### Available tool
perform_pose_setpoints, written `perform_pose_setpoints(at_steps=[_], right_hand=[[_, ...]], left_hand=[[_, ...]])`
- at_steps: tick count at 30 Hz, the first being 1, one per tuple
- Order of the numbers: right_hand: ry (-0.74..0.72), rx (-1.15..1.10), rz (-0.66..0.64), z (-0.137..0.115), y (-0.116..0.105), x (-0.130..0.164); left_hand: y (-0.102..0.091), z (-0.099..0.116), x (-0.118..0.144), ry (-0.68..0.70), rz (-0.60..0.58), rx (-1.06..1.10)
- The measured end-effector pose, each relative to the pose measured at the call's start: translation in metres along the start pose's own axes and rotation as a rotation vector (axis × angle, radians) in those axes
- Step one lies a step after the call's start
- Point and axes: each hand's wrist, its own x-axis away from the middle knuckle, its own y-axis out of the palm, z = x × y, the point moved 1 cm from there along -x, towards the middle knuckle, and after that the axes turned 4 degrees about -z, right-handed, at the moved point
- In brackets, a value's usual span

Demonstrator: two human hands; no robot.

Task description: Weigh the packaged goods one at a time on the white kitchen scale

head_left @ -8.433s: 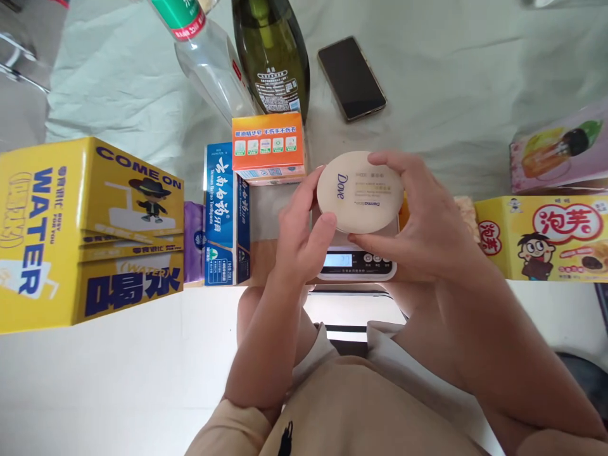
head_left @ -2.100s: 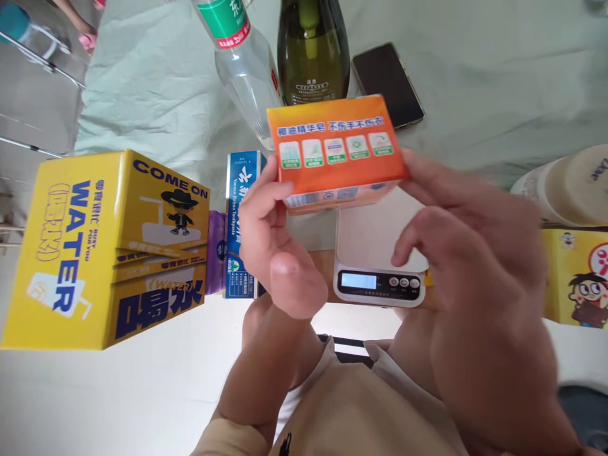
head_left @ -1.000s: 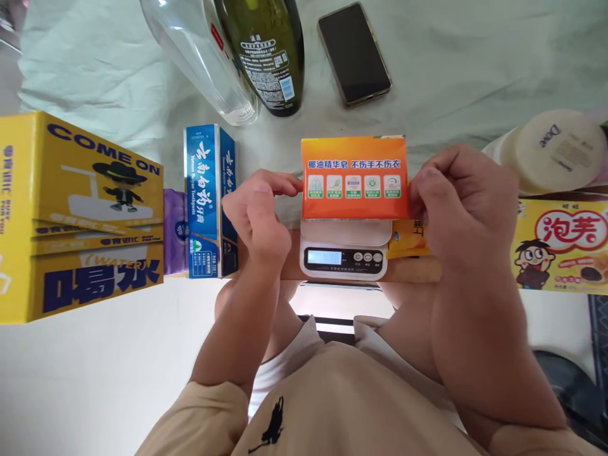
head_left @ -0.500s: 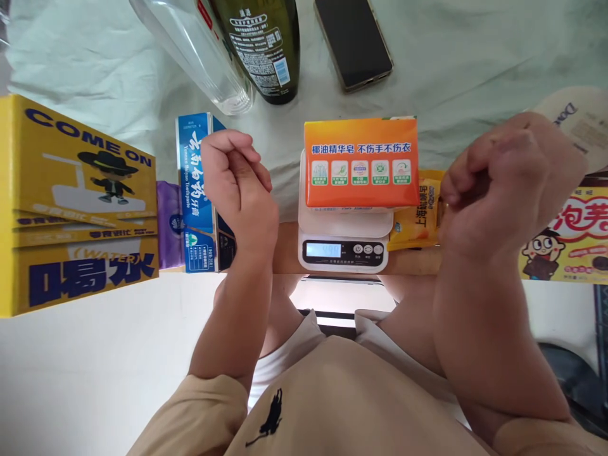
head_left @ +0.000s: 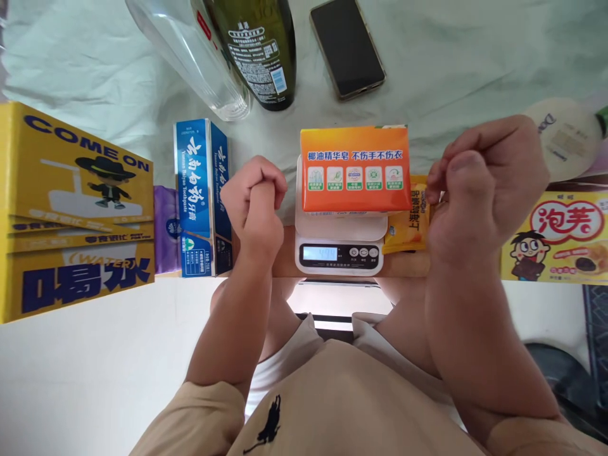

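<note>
An orange soap pack (head_left: 355, 170) rests on the white kitchen scale (head_left: 339, 228), whose display is lit with digits too faint to read surely. My left hand (head_left: 256, 206) is curled into a loose fist left of the scale, with nothing seen in it. Beside it stands a blue toothpaste box (head_left: 194, 196). On the other side, my right hand (head_left: 487, 180) is closed with fingers bent, also with nothing visible in it. Partly behind that hand lies a yellow-orange soap packet (head_left: 407, 218), touching or close to the scale's right edge.
At the left are a yellow box (head_left: 80, 212) and a purple pack (head_left: 166, 228). A clear bottle (head_left: 199, 63), a dark green bottle (head_left: 266, 57) and a phone (head_left: 349, 47) lie farther back. A yellow puff snack box (head_left: 555, 237) and a pale round-ended container (head_left: 565, 136) are at right.
My left hand has moved right and slightly down, away from the toothpaste box, showing more of its side. My right hand has shifted left, uncovering more of the snack box. The view has shifted slightly.
</note>
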Motion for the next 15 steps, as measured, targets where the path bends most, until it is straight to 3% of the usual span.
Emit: perform_pose_setpoints(at_steps=[2,7,11,15], right_hand=[[-0.079,0.002,-0.017,-0.003,-0.001,0.001],[-0.267,0.298,-0.311,-0.02,0.001,0.006],[-0.286,0.357,-0.487,-0.024,0.004,0.008],[-0.32,0.461,-0.564,-0.025,0.005,0.0]], left_hand=[[0.004,0.001,-0.002,-0.039,0.003,-0.011],[0.014,-0.004,-0.009,-0.067,0.032,0.009],[0.017,-0.008,-0.012,-0.109,-0.005,0.039],[0.014,-0.011,-0.014,-0.135,-0.015,0.081]])
